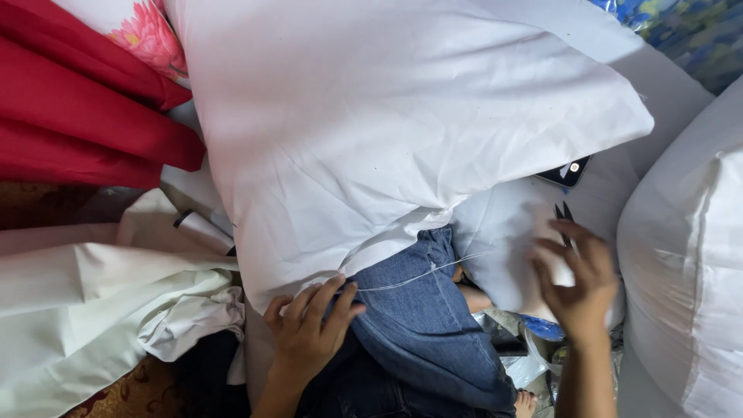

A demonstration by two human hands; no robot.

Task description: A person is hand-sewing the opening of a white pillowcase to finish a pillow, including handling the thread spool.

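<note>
A large pillow [371,131] is showing plain white across the middle, and a second pillow [685,255] at the right edge is showing the same white. Below it, jeans [422,317] are showing mid-blue denim, crossed by a thin white thread [422,276]. A red cloth [70,101] is filling the upper left corner, next to a fabric [147,35] printed with pink flowers on white. A cream sheet [77,310] is lying at the lower left. The phone [565,172] is showing black, and the scissors [563,213] are looking dark. A blue and yellow flowered fabric [681,27] is peeking in at the top right.
</note>
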